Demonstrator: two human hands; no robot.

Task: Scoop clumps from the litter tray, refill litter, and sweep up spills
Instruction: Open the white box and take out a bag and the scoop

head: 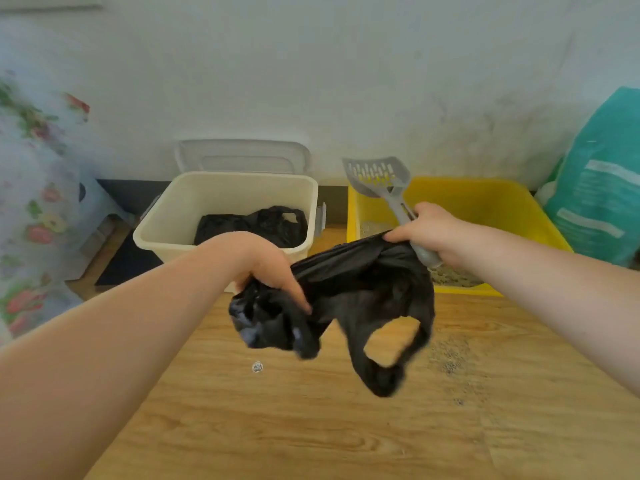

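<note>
Overhead, black bag stretched between both grips, right hand also clutching scoop, left hand clenched.

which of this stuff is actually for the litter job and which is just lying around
For the job: scoop and black bag, both in hand; yellow litter tray; teal litter sack; spilled litter on the floor.

Lying about: cream bin, its lid against the wall, flowered cloth.

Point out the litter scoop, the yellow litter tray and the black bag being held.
litter scoop point(375, 174), head view, slotted grey blade.
yellow litter tray point(478, 197), head view, inner back wall.
black bag point(363, 289), head view, middle of the bag.
</note>
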